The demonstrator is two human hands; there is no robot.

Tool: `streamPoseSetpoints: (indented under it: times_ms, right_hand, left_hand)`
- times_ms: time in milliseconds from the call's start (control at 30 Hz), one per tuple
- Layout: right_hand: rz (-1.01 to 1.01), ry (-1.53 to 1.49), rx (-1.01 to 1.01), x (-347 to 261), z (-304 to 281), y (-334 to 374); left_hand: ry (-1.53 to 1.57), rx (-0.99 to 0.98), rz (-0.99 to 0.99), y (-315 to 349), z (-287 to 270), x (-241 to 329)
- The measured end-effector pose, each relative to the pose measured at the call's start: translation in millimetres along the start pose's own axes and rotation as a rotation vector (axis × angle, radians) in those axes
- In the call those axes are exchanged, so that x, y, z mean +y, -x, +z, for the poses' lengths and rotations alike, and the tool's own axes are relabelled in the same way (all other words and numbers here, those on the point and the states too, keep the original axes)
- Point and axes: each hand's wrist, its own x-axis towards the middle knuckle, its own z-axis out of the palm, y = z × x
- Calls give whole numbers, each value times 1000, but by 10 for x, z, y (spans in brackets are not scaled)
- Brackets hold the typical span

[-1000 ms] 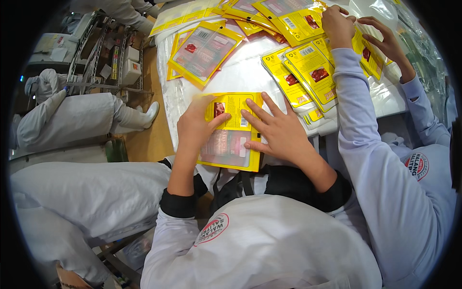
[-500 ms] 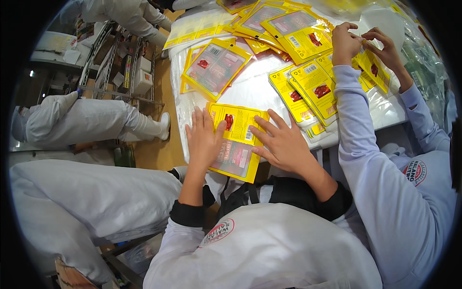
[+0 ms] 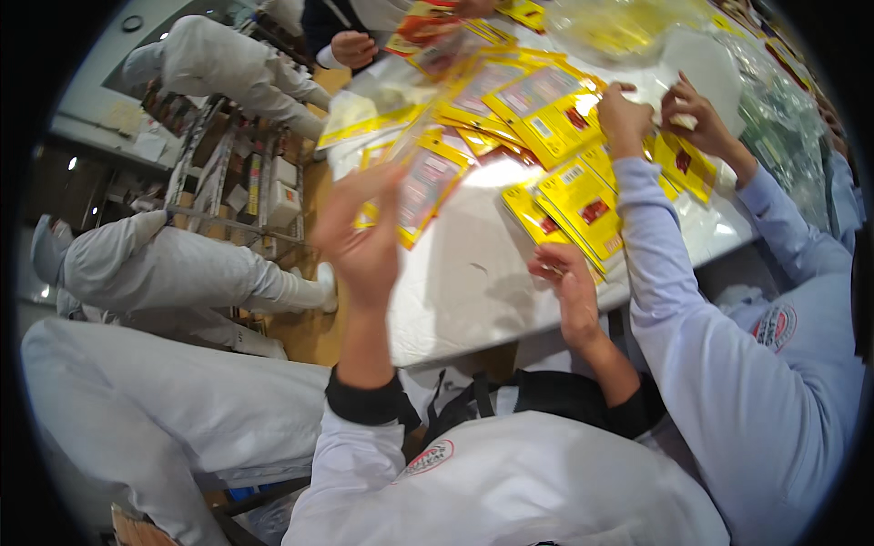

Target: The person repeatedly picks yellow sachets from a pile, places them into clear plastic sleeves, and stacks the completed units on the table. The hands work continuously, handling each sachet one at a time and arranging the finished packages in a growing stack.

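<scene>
My left hand is raised over the table's left side and smeared by motion. Its thumb and finger seem pinched on the edge of a blurred, clear-fronted yellow pouch, which reaches toward the far pile of pouches. Behind my fingertips lies another flat yellow-edged pouch. My right hand hovers at the near edge of a stack of yellow pouches with red pictures. Its fingers are loosely bent and apart, and I see nothing in them.
The white-covered table has its near edge before me. A co-worker's hands at the right handle a yellow pouch. Across the table, another person's hand is near a red pouch. Clear plastic bags lie far right.
The pouch that lay flat under both hands has left the near table. My left hand has risen and moved away from me; my right hand has lifted and curled beside the stack.
</scene>
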Motion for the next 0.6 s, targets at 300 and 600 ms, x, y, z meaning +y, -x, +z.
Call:
streamPoseSetpoints:
  times_ms: [300,600]
  right_hand:
    - [18,11,-48,96,-44,34]
    - [-13,72,-64,-24,64,-36]
  left_hand:
    - [-348,-752,-82,-87,1572,-1293]
    - [-794,-604,-314,948,89,-1028]
